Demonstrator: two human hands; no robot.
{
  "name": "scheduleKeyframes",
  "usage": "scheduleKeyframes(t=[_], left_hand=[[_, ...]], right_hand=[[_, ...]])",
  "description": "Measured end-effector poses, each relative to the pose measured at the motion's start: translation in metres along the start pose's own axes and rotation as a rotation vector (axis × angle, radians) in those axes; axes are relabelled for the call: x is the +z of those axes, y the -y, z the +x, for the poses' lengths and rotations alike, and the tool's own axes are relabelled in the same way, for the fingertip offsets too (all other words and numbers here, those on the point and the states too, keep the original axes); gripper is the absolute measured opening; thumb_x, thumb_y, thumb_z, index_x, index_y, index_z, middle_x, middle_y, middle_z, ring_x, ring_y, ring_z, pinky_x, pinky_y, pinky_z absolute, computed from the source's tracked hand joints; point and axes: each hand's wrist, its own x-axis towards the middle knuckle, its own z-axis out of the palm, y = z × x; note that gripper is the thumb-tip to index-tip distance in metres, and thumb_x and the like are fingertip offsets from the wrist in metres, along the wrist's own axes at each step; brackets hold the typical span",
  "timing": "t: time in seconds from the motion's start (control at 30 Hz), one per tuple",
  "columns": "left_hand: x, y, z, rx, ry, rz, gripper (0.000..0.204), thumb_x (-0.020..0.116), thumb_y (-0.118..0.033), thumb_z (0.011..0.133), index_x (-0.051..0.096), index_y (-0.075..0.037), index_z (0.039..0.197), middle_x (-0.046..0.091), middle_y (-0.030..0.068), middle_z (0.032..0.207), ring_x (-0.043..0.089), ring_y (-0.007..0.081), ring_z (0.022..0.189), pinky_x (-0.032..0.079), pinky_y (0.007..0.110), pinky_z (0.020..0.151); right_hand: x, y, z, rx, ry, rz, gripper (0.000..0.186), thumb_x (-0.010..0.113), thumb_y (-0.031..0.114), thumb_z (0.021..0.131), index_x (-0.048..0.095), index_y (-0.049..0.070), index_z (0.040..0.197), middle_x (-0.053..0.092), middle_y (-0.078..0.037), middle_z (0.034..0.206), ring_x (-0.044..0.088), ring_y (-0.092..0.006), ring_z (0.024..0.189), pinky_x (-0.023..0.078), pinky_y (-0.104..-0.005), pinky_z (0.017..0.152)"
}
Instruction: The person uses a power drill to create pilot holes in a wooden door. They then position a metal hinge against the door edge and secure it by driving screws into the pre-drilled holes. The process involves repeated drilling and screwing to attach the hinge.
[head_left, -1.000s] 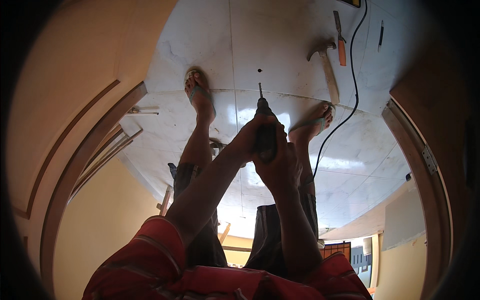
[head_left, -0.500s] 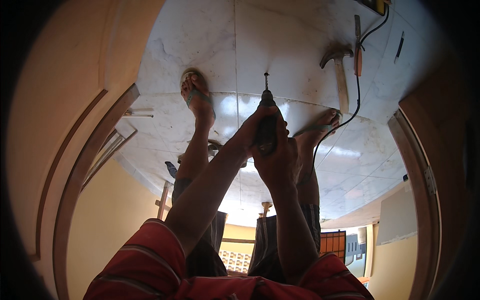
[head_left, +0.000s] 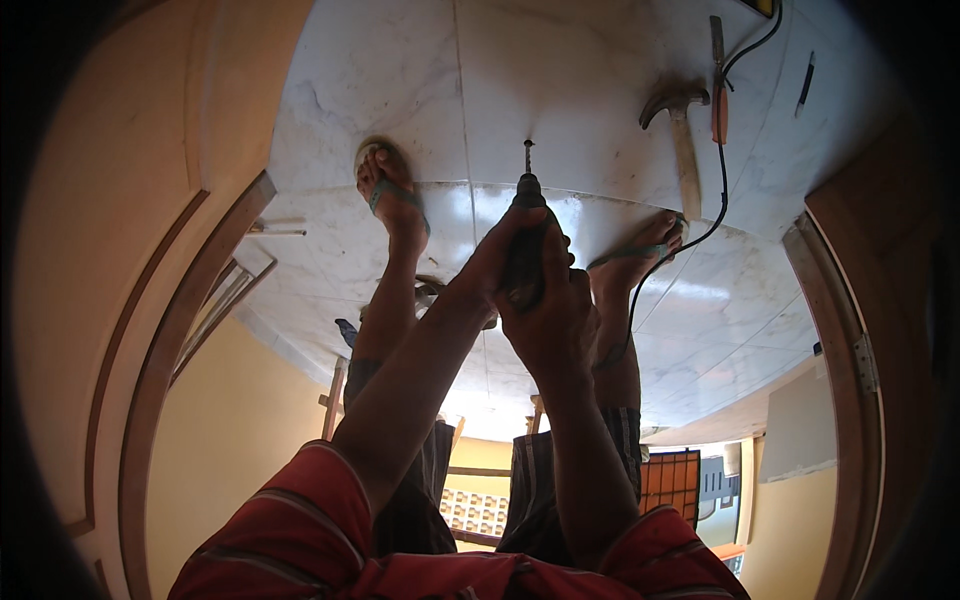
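Observation:
Both my hands grip a dark power drill (head_left: 524, 262) out in front of me, between my legs. My left hand (head_left: 492, 255) is wrapped around the front of its body. Around the handle at the rear, my right hand (head_left: 552, 320) is closed. From the chuck a spiral bit (head_left: 528, 158) points away from me, its tip at a small dark hole (head_left: 529, 142) in the pale marbled floor tile (head_left: 400, 80). How deep the tip sits in the hole I cannot tell. A black cord (head_left: 690, 245) runs off to the right.
Right of the drill lie a claw hammer (head_left: 683, 150), an orange-handled chisel-like tool (head_left: 719, 100) and a dark pen-like stick (head_left: 805, 85). My sandalled feet (head_left: 390, 185) flank the drill. A wooden door (head_left: 160, 200) stands at left, a door frame (head_left: 835, 330) at right.
My view has shifted slightly, so the floor tools appear a little lower. Both hands keep their hold on the drill, and its bit stays at the hole.

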Motion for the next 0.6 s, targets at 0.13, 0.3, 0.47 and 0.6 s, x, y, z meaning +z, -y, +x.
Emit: scheduleKeyframes(t=[0.13, 0.3, 0.47, 0.6], left_hand=[[-0.004, 0.0, 0.003, 0.017, 0.027, -0.004, 0.032, 0.071, -0.036, 0.097, 0.064, -0.006, 0.107, 0.072, 0.0129, 0.095, 0.074, 0.0273, 0.085, 0.065, 0.042, 0.08], [0.0, -0.001, 0.002, 0.03, 0.003, 0.021, 0.032, 0.07, -0.036, 0.098, 0.064, -0.006, 0.106, 0.071, 0.0129, 0.093, 0.074, 0.0271, 0.084, 0.065, 0.042, 0.079], [-0.006, 0.001, 0.006, 0.051, 0.051, 0.036, 0.032, 0.068, -0.036, 0.099, 0.064, -0.005, 0.106, 0.071, 0.0131, 0.092, 0.074, 0.0271, 0.084, 0.065, 0.042, 0.078], [-0.01, 0.001, 0.009, 0.044, 0.076, 0.019, 0.032, 0.067, -0.036, 0.099, 0.064, -0.005, 0.105, 0.071, 0.0127, 0.092, 0.074, 0.0266, 0.083, 0.064, 0.041, 0.077]], right_hand=[[-0.002, 0.002, 0.001, -0.035, -0.005, 0.037, 0.105, 0.091, 0.033, 0.076, 0.037, 0.005, 0.162, 0.069, -0.022, 0.121, 0.071, -0.0405, 0.102, 0.061, -0.0501, 0.086], [0.004, -0.005, 0.004, -0.094, -0.048, 0.068, 0.104, 0.091, 0.03, 0.076, 0.038, 0.002, 0.16, 0.069, -0.02, 0.12, 0.07, -0.0394, 0.099, 0.061, -0.0495, 0.083], [0.007, -0.008, 0.004, -0.08, -0.029, 0.088, 0.103, 0.092, 0.027, 0.075, 0.038, 0.0, 0.16, 0.07, -0.021, 0.118, 0.069, -0.0398, 0.098, 0.06, -0.05, 0.083], [0.008, -0.009, 0.003, -0.081, -0.032, 0.088, 0.103, 0.091, 0.027, 0.075, 0.039, 0.0, 0.159, 0.069, -0.021, 0.119, 0.069, -0.0401, 0.099, 0.06, -0.0498, 0.083]])
